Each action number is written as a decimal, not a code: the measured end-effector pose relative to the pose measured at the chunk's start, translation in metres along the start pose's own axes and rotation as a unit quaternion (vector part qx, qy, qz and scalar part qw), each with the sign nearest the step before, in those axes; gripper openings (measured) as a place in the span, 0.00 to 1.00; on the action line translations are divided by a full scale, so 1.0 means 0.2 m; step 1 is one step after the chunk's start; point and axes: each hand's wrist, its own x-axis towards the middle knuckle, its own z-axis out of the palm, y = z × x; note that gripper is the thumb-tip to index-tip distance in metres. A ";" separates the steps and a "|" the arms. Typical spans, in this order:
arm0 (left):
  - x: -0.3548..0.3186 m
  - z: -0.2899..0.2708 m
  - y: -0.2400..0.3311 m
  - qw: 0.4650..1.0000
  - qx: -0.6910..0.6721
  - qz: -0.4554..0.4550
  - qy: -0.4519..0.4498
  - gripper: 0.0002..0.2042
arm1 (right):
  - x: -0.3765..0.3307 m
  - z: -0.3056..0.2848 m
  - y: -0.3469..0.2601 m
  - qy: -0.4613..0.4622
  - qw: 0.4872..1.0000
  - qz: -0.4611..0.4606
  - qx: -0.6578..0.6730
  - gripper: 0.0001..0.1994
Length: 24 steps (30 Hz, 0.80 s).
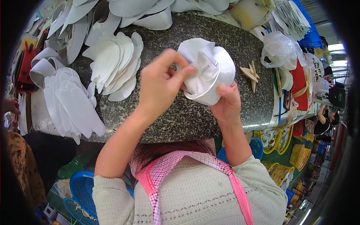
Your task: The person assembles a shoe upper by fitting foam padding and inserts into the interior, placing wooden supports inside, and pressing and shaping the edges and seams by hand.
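Note:
In my right hand [228,98] is a white shoe upper [225,67], held above the dark speckled stone worktop [180,116]. My right thumb presses on its outer side, with the fingers underneath. My left hand [165,80] reaches over its opening. Left thumb and forefinger are pinched at the white lining [204,77], which is folded inside and bears printing. Motion blurs that hand slightly. Left of my hands lies a fanned stack of white sole-shaped pieces [116,62], with a second pile of long white insole-like pieces [71,99] farther left.
More white shoe uppers [155,18] heap along the back and left. To the right are thin tan strips [252,75], a clear plastic bag [281,50] and a red box [299,80]. Blue baskets [84,191] and yellow baskets [277,172] stand below. Another person's hand [12,105] shows far left.

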 end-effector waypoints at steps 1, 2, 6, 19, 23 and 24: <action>-0.02 -0.01 0.00 1.000 0.000 0.001 -0.001 0.07 | 0.00 0.01 -0.01 0.016 1.000 -0.005 0.011 0.20; -0.04 -0.02 0.00 0.974 0.093 0.177 0.105 0.08 | 0.00 0.02 -0.01 0.019 1.000 -0.008 0.010 0.20; -0.18 0.05 0.02 0.898 0.187 0.381 0.119 0.14 | -0.04 0.05 0.00 0.037 0.999 -0.034 -0.006 0.18; -0.16 0.07 0.02 0.977 0.153 0.148 -0.021 0.10 | -0.04 0.01 0.07 0.059 0.965 -0.215 -0.139 0.14; -0.10 -0.01 0.01 0.973 0.134 0.130 -0.139 0.08 | -0.03 -0.06 0.04 0.019 0.974 -0.160 -0.161 0.17; -0.09 -0.03 0.00 0.967 0.131 0.111 -0.187 0.08 | -0.02 -0.05 0.03 0.006 0.988 -0.098 -0.123 0.18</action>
